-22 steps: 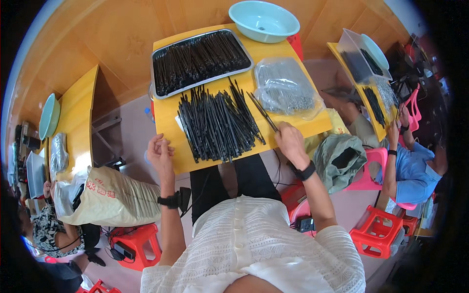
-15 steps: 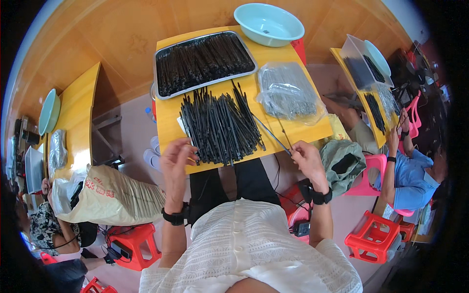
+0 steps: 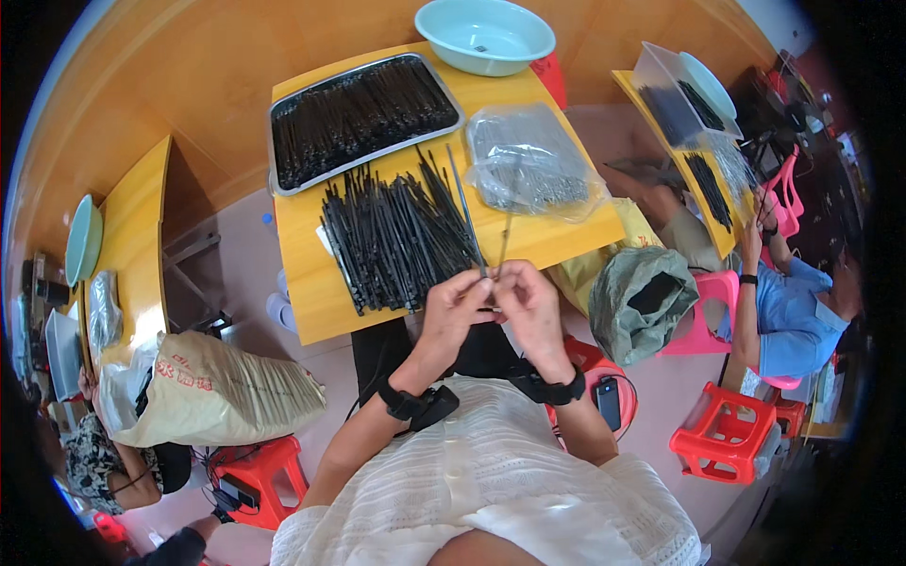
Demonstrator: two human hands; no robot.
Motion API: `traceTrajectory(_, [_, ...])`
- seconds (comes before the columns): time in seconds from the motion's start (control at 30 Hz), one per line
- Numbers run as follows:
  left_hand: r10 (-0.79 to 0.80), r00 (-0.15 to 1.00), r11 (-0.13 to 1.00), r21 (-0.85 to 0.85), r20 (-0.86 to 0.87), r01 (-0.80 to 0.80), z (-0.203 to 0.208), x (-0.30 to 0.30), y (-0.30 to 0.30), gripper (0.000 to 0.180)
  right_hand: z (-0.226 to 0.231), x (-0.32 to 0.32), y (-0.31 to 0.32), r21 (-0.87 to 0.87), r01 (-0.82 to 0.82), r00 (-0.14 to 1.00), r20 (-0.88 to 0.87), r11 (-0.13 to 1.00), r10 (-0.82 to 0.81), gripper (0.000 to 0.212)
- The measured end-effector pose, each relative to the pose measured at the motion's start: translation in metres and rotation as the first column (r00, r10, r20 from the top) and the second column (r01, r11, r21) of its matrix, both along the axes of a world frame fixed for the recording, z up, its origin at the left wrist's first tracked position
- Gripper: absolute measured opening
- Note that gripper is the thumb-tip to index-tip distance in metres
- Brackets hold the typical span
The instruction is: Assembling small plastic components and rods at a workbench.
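Note:
My hands meet over the near edge of the yellow table (image 3: 321, 325). My left hand (image 3: 449, 311) pinches a thin grey rod (image 3: 462, 198) that slants up and away. Close beside it, my right hand (image 3: 531, 307) is closed on a thin dark strip (image 3: 506, 231), blurred at its far end. The fingertips nearly touch, and the lower ends of both pieces are hidden in the fingers. Just left of the hands lies a loose pile of black thin sticks (image 3: 396, 236). Farther off, a metal tray (image 3: 437, 141) is filled with similar dark sticks.
A clear plastic bag of thin grey pieces (image 3: 533, 160) lies at the table's right. A pale blue basin (image 3: 486, 38) stands at the far edge. A dark green bag (image 3: 637, 325) and red stool (image 3: 722, 429) are to the right; a large sack (image 3: 226, 387) is left. Other people sit on both sides.
My left hand has moved right from the pile's near corner, and my right hand has come inward to meet it. The grey rod is now between the left fingers.

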State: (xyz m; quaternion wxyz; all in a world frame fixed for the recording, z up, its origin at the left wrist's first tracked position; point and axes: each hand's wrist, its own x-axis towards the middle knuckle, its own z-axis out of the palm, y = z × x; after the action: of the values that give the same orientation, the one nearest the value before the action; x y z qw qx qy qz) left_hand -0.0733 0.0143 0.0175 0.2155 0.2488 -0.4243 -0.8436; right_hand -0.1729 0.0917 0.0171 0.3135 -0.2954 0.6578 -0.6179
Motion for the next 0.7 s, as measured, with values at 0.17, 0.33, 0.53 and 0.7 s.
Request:
traceTrajectory(0.17, [0.060,0.995,0.998,-0.035,0.076,-0.057,-0.017,0.016,-0.013,0.020,0.031,-0.003,-0.008,0.131,-0.117,0.755,-0.633,0.984,0.174,0.013])
traceTrajectory(0.33, [0.093,0.987,0.995,-0.055,0.131,-0.086,-0.009,0.032,-0.022,0.014,0.009,-0.073,-0.022,0.021,0.216,0.782,-0.603,0.976,-0.160,0.012])
traceTrajectory(0.53, [0.141,0.982,0.984,-0.130,0.124,-0.124,-0.009,0.046,-0.024,0.005,-0.009,-0.141,-0.049,0.133,0.390,0.647,-0.744,0.911,-0.168,0.013])
traceTrajectory(0.7, [0.154,0.985,0.986,-0.080,0.075,-0.148,-0.008,0.051,-0.023,0.007,-0.029,-0.154,-0.067,0.271,0.471,0.590,-0.804,0.839,-0.072,0.019])
